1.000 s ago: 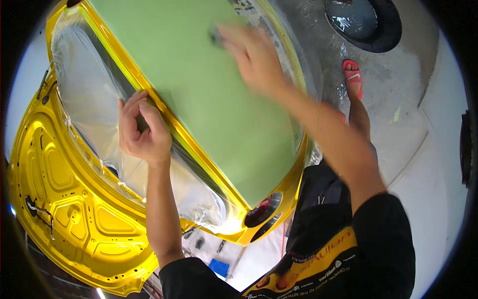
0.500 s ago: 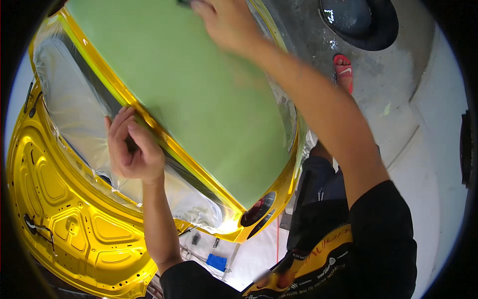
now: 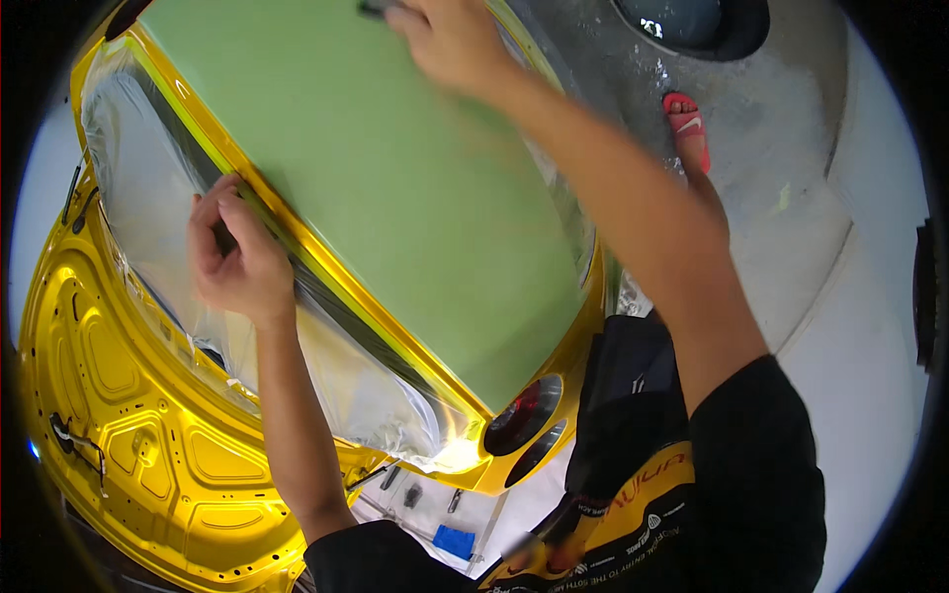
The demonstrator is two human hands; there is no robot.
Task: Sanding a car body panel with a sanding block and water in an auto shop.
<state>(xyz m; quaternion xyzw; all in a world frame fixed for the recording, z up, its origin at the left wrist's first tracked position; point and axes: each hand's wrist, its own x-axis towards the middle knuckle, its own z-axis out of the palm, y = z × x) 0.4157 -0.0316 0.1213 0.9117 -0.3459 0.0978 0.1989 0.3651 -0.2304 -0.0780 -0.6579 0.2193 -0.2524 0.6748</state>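
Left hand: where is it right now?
In the head view, left of centre, the left hand rests on the green panel's yellow edge, beside the clear plastic sheeting.

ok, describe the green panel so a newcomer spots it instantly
Start at the yellow car body filling the left of the view. The green panel is the broad flat matte surface framed by its yellow edge. Unlike the shiny plastic-wrapped glass beside it, it is dull, pale green.

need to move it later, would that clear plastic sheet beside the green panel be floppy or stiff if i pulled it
Probably floppy: the clear plastic sheet shows creases and bunches near the tail light. It looks thin and likely light, and may tear if tugged. The left hand rests at its edge beside the green panel, so it may be fastened there.
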